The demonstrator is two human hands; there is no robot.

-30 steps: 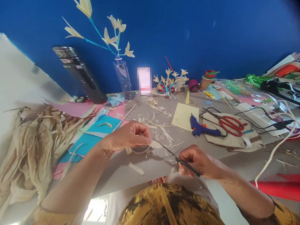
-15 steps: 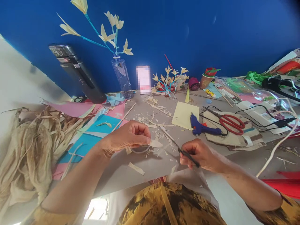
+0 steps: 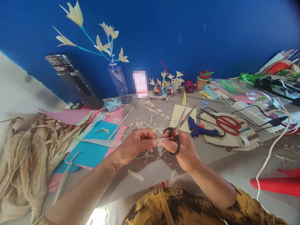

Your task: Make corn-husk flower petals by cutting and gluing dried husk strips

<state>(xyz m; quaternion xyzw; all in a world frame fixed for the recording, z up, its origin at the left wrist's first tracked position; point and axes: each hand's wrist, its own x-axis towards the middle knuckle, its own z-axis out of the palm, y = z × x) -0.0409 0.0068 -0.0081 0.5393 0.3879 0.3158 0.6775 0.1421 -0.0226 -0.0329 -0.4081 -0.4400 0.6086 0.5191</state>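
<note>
My left hand (image 3: 138,144) is closed, with thumb and fingertips pinching one end of a small pale strip of dried husk (image 3: 159,142). Opposite it, the thumb and fingers of my right hand (image 3: 187,153) meet the strip's other end. Black-handled scissors (image 3: 178,147) hang on the right hand's fingers, their parted blades pointing up and away from me. Below both hands lie scattered husk scraps (image 3: 136,175) on the table, and a clear tape-like ring (image 3: 142,155) is partly hidden under the left hand.
A blue glue gun (image 3: 201,128) and red-handled scissors (image 3: 228,123) lie to the right on a cloth pouch (image 3: 225,140). At the left are dried husks (image 3: 25,156), blue paper (image 3: 87,153) and a dark flask (image 3: 75,81). A bottle (image 3: 118,82) holds husk flowers (image 3: 102,47).
My right hand has moved left and up to the husk piece, and its fingers now touch it. The scissors have swung from pointing left to pointing upward. The view has shifted slightly.
</note>
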